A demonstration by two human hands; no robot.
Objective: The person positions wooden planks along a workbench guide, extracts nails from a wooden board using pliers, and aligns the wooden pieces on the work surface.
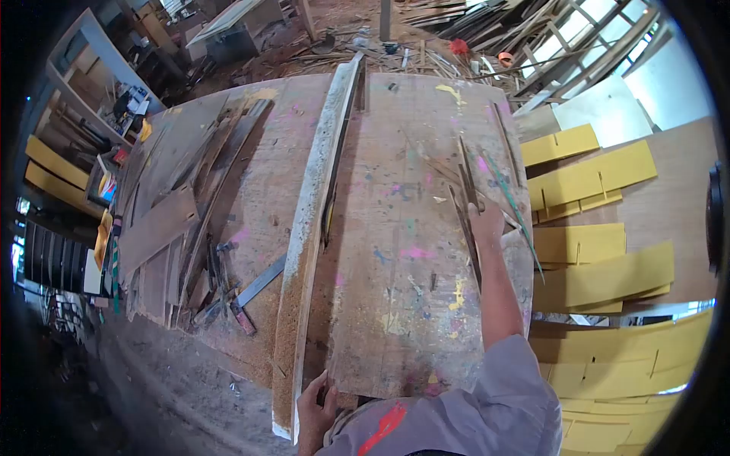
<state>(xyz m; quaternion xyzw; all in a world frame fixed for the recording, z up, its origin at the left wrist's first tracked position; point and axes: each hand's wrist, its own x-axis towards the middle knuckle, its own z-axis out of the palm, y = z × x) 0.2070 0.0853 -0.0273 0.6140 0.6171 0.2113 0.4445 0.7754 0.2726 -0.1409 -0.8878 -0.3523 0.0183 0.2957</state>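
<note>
My right hand point(487, 220) is stretched out over the right half of the worktable, its fingers closed on a thin dark wooden strip point(466, 171) that points away from me. Another dark strip point(465, 235) lies just left of that hand, and a narrow green strip point(511, 199) slants past on its right. At the near edge, my left hand point(315, 406) is beside the end of a long speckled white-and-brown board point(308, 205). Its thumb and forefinger are apart, with nothing visible between them; the other fingers are partly hidden.
Paint-stained plywood forms the worktable point(403, 304). Scrap boards point(160, 228) are piled on its left side, near a square with a metal blade point(261, 281). Yellow slotted panels point(608, 277) are stacked to the right. Offcuts point(433, 64) litter the floor beyond the table.
</note>
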